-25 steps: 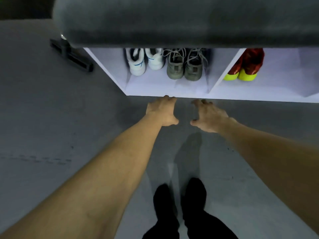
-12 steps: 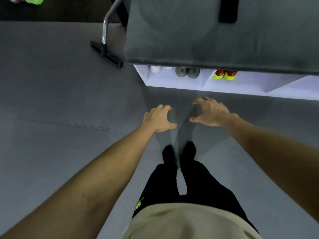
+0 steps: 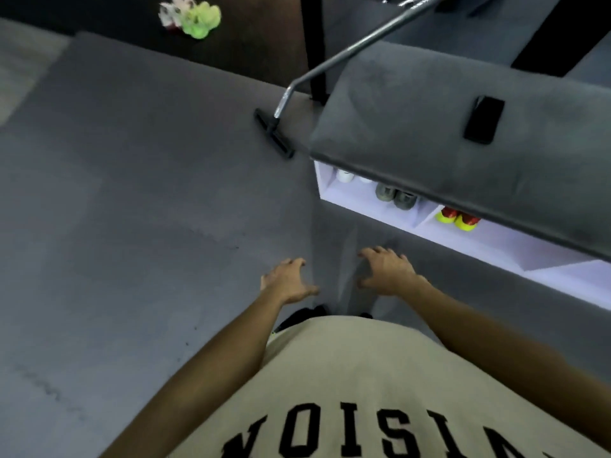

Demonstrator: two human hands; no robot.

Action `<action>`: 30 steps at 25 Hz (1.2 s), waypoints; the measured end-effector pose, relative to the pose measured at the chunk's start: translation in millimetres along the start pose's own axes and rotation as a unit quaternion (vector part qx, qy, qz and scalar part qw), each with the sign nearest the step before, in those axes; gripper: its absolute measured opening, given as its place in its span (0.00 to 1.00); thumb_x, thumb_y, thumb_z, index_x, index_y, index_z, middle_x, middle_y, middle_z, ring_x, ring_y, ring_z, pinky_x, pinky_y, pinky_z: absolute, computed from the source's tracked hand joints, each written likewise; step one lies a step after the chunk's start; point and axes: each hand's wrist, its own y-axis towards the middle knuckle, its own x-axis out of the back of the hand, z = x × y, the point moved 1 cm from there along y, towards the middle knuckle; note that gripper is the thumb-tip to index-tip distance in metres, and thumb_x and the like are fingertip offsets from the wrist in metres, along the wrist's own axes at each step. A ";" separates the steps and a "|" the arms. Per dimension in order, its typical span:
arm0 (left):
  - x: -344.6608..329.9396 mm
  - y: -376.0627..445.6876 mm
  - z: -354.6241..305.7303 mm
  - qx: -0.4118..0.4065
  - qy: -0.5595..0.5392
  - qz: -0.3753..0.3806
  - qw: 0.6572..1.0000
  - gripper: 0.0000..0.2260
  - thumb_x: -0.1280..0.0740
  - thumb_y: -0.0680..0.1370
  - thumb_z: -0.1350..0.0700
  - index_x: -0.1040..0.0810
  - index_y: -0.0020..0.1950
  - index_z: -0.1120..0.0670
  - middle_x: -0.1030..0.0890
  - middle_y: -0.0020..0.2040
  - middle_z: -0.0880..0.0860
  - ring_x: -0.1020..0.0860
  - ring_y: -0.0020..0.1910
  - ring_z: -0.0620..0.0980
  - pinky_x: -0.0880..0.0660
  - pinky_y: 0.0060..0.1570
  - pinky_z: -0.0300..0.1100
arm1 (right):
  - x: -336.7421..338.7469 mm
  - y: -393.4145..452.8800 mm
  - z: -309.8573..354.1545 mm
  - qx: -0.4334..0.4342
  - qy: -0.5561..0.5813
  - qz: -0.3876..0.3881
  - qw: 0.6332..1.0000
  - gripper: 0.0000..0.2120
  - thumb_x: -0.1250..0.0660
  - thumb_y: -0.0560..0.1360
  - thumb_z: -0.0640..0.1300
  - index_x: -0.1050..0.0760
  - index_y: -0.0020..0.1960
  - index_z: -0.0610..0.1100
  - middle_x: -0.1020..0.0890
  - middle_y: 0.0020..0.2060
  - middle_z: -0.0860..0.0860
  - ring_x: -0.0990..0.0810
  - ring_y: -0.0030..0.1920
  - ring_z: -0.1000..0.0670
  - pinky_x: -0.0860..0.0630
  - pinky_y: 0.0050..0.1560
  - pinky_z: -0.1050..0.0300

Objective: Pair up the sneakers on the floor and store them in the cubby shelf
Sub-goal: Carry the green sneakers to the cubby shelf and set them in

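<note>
Sneakers: three pairs (image 3: 395, 195) in the cubby shelf (image 3: 496, 241), two more (image 3: 191, 16) on the floor. Left hand (image 3: 286, 280) and right hand (image 3: 386, 271) both have a loose, empty grip.

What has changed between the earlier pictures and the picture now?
The person has drawn back from the cubby shelf and turned left, so more sneakers now show on the far floor. The left hand and right hand stay empty, fingers spread. The three stored pairs have not moved.
</note>
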 end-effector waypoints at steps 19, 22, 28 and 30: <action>226.2 85.8 310.2 0.123 -0.180 -0.086 0.972 0.40 0.28 0.67 0.34 0.37 0.75 0.45 0.34 0.72 0.50 0.32 0.70 0.56 0.36 0.66 0.56 | 113.8 225.8 363.2 0.128 -0.041 0.002 0.991 0.39 0.29 0.67 0.62 0.40 0.74 0.53 0.34 0.72 0.49 0.34 0.71 0.44 0.34 0.69 0.43; 265.7 108.2 347.2 0.117 -0.177 -0.090 0.973 0.40 0.29 0.67 0.34 0.37 0.75 0.45 0.33 0.72 0.51 0.32 0.69 0.56 0.36 0.66 0.57 | 131.0 263.0 408.9 0.131 -0.034 0.007 0.991 0.40 0.28 0.66 0.62 0.39 0.73 0.53 0.34 0.72 0.50 0.34 0.72 0.45 0.33 0.69 0.43; 347.6 174.1 428.4 0.125 -0.180 -0.088 0.972 0.39 0.29 0.69 0.34 0.37 0.75 0.47 0.33 0.72 0.52 0.32 0.69 0.57 0.36 0.66 0.57 | 157.2 365.4 503.0 0.131 -0.033 0.032 0.990 0.39 0.29 0.66 0.63 0.38 0.72 0.54 0.33 0.70 0.50 0.33 0.70 0.44 0.31 0.67 0.42; 378.3 201.1 455.2 0.132 -0.172 -0.084 0.973 0.38 0.30 0.68 0.34 0.36 0.74 0.47 0.33 0.71 0.52 0.32 0.69 0.57 0.36 0.66 0.57 | 167.8 403.4 534.1 0.129 -0.035 0.038 0.990 0.39 0.29 0.66 0.63 0.38 0.72 0.53 0.33 0.71 0.50 0.33 0.70 0.44 0.31 0.67 0.43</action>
